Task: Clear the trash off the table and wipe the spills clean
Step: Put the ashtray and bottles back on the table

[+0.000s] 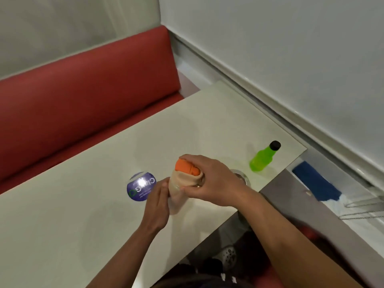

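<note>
While both hands point(187, 183) grip orange-capped beige bottle point(180, 183), green bottle point(262, 160) capped, upright

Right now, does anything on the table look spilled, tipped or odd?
No spill shows. The green bottle stands upright and capped near the table's far right edge. Both hands grip a bundled beige and orange cloth beside a round purple sticker.
</note>
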Available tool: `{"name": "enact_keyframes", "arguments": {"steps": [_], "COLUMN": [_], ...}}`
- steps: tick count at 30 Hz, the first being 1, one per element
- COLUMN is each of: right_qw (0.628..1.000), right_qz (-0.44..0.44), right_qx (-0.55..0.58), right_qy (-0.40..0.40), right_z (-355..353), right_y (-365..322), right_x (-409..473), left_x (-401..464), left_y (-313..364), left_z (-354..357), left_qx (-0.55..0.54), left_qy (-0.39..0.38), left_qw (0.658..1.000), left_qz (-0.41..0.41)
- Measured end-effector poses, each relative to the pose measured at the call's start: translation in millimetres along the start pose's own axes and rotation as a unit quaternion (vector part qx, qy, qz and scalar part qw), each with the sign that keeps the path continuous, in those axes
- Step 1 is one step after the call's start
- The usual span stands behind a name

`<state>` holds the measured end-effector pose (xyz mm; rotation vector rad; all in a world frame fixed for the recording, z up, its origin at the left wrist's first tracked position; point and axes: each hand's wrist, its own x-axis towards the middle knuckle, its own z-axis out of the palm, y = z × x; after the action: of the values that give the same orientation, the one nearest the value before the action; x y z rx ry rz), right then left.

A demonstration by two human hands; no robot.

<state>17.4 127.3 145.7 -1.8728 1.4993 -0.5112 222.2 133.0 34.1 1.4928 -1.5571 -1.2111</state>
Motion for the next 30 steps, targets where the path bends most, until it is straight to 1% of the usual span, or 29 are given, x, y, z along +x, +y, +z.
{"name": "enact_keyframes", "arguments": {"steps": [3, 8, 12, 18, 23, 27, 30], "right_qw": [1.0, 0.999, 0.998, 0.999, 0.999, 0.995, 0.989], "right_qz": [-0.007, -0.006, -0.001, -0.008, 0.01, 0.051, 0.075], "right_qx": [-0.014, -0.033, -0.042, -0.032, 0.036, 0.083, 0.126], "right_qy": [-0.022, -0.041, -0.039, -0.033, -0.015, -0.006, -0.015], "right_z": [20, 46, 56, 64, 71, 74, 77], "right_y": [-15, -28, -32, -30, -22, -12, -2], "right_x": [20, 39, 44, 45, 42, 35, 32], "left_x": [0, 7, 12, 13, 2, -2, -3], "left_y": [-7, -19, -30, -30, -24, -19, -7], "left_z": [-26, -48, -55, -61, -66, -65, -64], "left_qx": [-0.026, -0.039, -0.031, -0.052, -0.13, -0.167, -0.198], "left_qy": [0.014, -0.003, -0.017, -0.018, -0.03, -0.042, -0.042], "left_qw": [0.999, 0.998, 0.997, 0.995, 0.986, 0.98, 0.976], "left_qz": [-0.017, -0.047, -0.065, -0.083, -0.101, -0.097, -0.084]}}
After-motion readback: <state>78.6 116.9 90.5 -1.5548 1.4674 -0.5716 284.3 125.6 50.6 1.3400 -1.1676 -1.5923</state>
